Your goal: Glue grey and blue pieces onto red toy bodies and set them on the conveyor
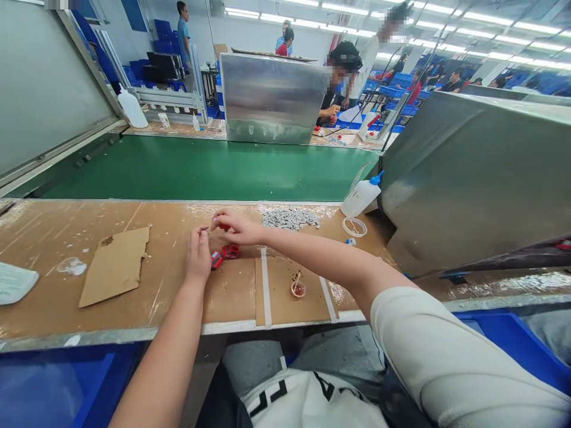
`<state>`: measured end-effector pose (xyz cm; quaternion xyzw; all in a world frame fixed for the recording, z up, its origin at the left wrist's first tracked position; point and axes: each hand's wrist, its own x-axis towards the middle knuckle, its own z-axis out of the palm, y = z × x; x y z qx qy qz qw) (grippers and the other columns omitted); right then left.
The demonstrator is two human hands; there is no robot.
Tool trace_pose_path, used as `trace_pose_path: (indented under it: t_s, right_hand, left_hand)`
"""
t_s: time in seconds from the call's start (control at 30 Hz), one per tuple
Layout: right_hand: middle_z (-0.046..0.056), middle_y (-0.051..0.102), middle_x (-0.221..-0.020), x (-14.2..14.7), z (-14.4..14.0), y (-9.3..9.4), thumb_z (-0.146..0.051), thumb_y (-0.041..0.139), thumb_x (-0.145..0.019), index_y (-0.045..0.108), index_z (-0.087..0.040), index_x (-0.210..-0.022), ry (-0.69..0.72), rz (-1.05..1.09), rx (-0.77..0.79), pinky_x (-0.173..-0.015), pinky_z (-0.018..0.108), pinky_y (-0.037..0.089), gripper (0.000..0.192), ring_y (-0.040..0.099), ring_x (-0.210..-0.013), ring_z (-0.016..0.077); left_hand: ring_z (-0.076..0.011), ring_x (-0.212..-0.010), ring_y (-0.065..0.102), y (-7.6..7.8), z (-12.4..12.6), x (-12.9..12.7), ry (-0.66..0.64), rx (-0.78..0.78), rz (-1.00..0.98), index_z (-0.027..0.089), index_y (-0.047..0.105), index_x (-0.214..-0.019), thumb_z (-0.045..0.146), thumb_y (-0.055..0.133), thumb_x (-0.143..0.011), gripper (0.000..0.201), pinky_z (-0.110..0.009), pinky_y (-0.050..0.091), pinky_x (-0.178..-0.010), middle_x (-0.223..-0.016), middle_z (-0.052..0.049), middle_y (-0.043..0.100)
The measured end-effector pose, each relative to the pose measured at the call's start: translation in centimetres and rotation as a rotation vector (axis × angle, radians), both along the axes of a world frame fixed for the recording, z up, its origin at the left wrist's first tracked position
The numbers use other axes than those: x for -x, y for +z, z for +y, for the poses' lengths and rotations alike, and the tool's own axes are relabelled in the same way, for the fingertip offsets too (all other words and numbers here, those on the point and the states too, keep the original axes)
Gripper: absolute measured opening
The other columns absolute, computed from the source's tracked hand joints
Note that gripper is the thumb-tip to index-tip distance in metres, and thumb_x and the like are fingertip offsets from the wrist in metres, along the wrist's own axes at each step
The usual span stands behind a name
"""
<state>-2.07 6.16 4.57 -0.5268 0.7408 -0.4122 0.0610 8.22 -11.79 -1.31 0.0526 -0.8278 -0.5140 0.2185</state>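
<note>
Head view is showing the right hand (236, 229) pinching a small red plastic part (222, 226); the left hand (198, 257) is resting loose, touching two more red parts (224, 255) lying just right of it.

Under the left hand (198, 257) the workbench (53, 238) is showing brown board, glossy with tape and scuffed. Left of that hand a torn cardboard piece (115, 266) is lying matt and rough-edged. The right hand (236, 227) is pinching a small red part (222, 226) that is looking like shiny plastic; 2 similar red parts (224, 255) are gleaming beside the left hand. Beyond the right hand, grey chips (289, 218) are looking dull, a squeeze bottle (361, 197) is looking like translucent plastic, and the conveyor belt (214, 169) is showing smooth matt green.
</note>
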Motion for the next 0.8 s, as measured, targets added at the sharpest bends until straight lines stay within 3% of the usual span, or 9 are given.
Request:
trace_pose_path:
  t_s: [0.07, 0.17, 0.23, 0.37, 0.47, 0.53, 0.67, 0.73, 0.8]
  right_hand:
    - [0.01, 0.067, -0.118, -0.1, 2.0, 0.8, -0.03, 0.058, -0.102, 0.066, -0.018, -0.116, -0.144, -0.192, 0.193, -0.088, 0.03, 0.054, 0.02, 0.059, -0.099, 0.0165]
    - [0.002, 0.07, -0.098, -1.0, 7.0, 1.6, -0.051, 0.062, -0.1, 0.064, -0.022, -0.117, -0.327, -0.504, 0.457, -0.062, 0.023, 0.043, 0.033, 0.049, -0.07, 0.0106]
    - [-0.001, 0.069, -0.086, -1.9, 10.9, 1.3, -0.061, 0.066, -0.095, 0.063, -0.023, -0.117, -0.464, -0.624, 0.577, -0.053, 0.021, 0.033, 0.044, 0.043, -0.06, 0.0088]
    - [-0.004, 0.059, -0.063, -4.5, 16.6, -0.7, -0.076, 0.062, -0.09, 0.059, -0.022, -0.085, -0.672, -0.632, 0.633, -0.048, 0.021, 0.026, 0.055, 0.038, -0.052, 0.0082]
    - [-0.002, 0.058, -0.06, -6.3, 17.5, -2.2, -0.078, 0.068, -0.087, 0.061, -0.019, -0.071, -0.702, -0.585, 0.587, -0.056, 0.023, 0.038, 0.061, 0.047, -0.057, 0.0096]
    - [-0.002, 0.061, -0.064, -6.6, 17.2, -2.8, -0.071, 0.078, -0.085, 0.065, -0.017, -0.071, -0.664, -0.547, 0.54, -0.069, 0.025, 0.045, 0.057, 0.054, -0.067, 0.0112]
    - [-0.001, 0.067, -0.082, -6.0, 16.8, -3.4, -0.05, 0.062, -0.107, 0.066, -0.018, -0.085, -0.517, -0.418, 0.373, -0.09, 0.027, 0.049, 0.039, 0.062, -0.085, 0.0138]
    - [0.003, 0.073, -0.1, -5.7, 16.8, -3.7, -0.037, 0.061, -0.11, 0.067, -0.018, -0.1, -0.493, -0.379, 0.352, -0.1, 0.029, 0.051, 0.022, 0.066, -0.099, 0.0152]
    - [0.01, 0.074, -0.125, -5.6, 16.7, -4.0, -0.029, 0.061, -0.109, 0.066, -0.017, -0.12, -0.475, -0.33, 0.382, -0.111, 0.032, 0.051, 0.016, 0.067, -0.118, 0.0171]
  left_hand:
    - [-0.0323, -0.136, 0.064, 0.3, 0.6, -0.4, -0.083, 0.065, 0.0, 0.024, 0.066, -0.131, 0.058, 0.053, -0.103, 0.045, -0.051, 0.048, -0.121, -0.137, -0.013, 0.07]
    - [-0.0358, -0.149, 0.057, 1.0, 1.5, -0.9, -0.25, 0.285, -0.026, 0.026, 0.068, -0.142, 0.056, 0.07, -0.092, 0.059, -0.056, 0.04, -0.131, -0.154, -0.013, 0.065]
    - [-0.0376, -0.154, 0.054, 1.4, 2.0, -0.7, -0.301, 0.459, -0.065, 0.026, 0.063, -0.153, 0.056, 0.069, -0.093, 0.067, -0.058, 0.041, -0.131, -0.166, -0.014, 0.057]
    - [-0.0417, -0.149, 0.059, 1.9, 2.3, 1.1, -0.324, 0.649, -0.123, 0.028, 0.066, -0.152, 0.059, 0.063, -0.095, 0.064, -0.06, 0.05, -0.123, -0.169, -0.015, 0.055]
    - [-0.0403, -0.13, 0.072, 1.9, 2.0, 3.0, -0.445, 0.714, -0.139, 0.032, 0.076, -0.134, 0.068, 0.055, -0.095, 0.057, -0.056, 0.059, -0.111, -0.147, -0.01, 0.074]
    - [-0.0395, -0.117, 0.076, 2.0, 1.5, 3.8, -0.435, 0.745, -0.098, 0.036, 0.078, -0.124, 0.072, 0.057, -0.091, 0.053, -0.055, 0.062, -0.102, -0.131, -0.008, 0.079]
    - [-0.0396, -0.108, 0.075, 3.7, 1.0, 3.3, -0.419, 0.809, -0.045, 0.05, 0.073, -0.114, 0.077, 0.059, -0.084, 0.043, -0.061, 0.061, -0.1, -0.116, 0.002, 0.08]
    - [-0.0471, -0.118, 0.071, 5.4, 1.8, 2.2, -0.383, 0.879, -0.015, 0.054, 0.072, -0.112, 0.082, 0.06, -0.081, 0.044, -0.073, 0.054, -0.105, -0.117, 0.003, 0.078]
    - [-0.0517, -0.14, 0.059, 6.9, 3.9, 1.3, -0.307, 0.852, 0.065, 0.061, 0.069, -0.124, 0.081, 0.062, -0.085, 0.044, -0.081, 0.041, -0.118, -0.13, 0.004, 0.074]
